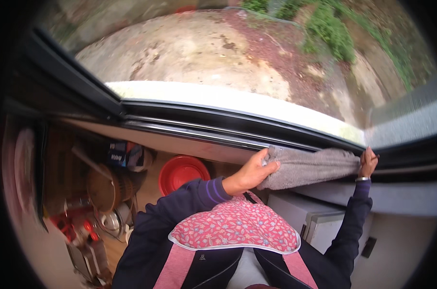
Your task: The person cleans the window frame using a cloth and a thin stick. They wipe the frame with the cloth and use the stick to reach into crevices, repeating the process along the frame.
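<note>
A grey, fluffy cloth (310, 168) is stretched lengthwise along the black window track, its far side lying against the sill. My left hand (251, 172) grips its left end, thumb on top and the other fingers partly hidden by the fabric. At the opposite end, my right hand (368, 164) is closed on the cloth beside the lower window frame, a silvery band round the wrist. The black window frame (228, 118) with its metal rails (194, 133) runs across in front of me.
Below left stands a red basin (184, 174) on the floor, near a round wooden stool (103, 188) and a blue box (123, 155). Pots and red items clutter the lower left. A pale cabinet (300, 212) stands below the cloth. Beyond the glass lie concrete ground (194, 53) and plants (327, 31).
</note>
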Motion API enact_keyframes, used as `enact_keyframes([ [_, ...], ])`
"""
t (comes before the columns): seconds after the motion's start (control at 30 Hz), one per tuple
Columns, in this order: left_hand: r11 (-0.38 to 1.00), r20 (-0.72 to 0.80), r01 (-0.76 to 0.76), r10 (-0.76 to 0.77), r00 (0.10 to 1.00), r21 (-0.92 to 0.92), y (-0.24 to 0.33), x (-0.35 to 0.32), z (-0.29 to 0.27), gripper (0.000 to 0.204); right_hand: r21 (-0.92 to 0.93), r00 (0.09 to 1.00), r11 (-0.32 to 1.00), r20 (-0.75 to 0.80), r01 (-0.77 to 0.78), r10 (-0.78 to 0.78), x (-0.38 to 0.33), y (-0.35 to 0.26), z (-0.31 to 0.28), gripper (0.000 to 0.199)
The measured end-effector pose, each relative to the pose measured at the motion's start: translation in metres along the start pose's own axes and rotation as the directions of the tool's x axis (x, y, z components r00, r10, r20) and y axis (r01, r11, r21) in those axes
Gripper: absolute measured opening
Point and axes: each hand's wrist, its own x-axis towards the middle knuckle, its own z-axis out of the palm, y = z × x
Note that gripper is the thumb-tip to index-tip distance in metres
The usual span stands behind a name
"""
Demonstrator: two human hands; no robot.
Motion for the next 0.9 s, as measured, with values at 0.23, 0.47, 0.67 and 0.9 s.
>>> enact_keyframes([
  [0.23, 0.937, -0.192, 0.051, -0.124, 0.973, -0.346, 0.061, -0.067, -0.072, 0.028, -0.258, 0.952, 0.96, 0.306, 0.113, -0.03, -0.048, -0.024, 0.105, 0.042],
  [0.47, 0.918, -0.606, -0.199, -0.054, 0.794, -0.342, 0.125, -0.182, -0.154, 0.026, -0.16, 0.847, 0.955, 0.513, 0.25, -0.136, -0.125, -0.093, 0.273, 0.039],
  [0.67, 0.835, -0.83, -0.529, 0.184, 0.527, -0.152, 0.159, -0.288, -0.218, 0.023, -0.068, 0.787, 0.945, 0.575, 0.319, -0.224, -0.182, -0.143, 0.4, 0.037],
  [0.9, 0.753, -0.838, -0.626, 0.465, 0.285, 0.205, 0.191, -0.354, -0.182, 0.025, 0.029, 0.754, 0.942, 0.592, 0.335, -0.286, -0.199, -0.175, 0.485, 0.043],
])
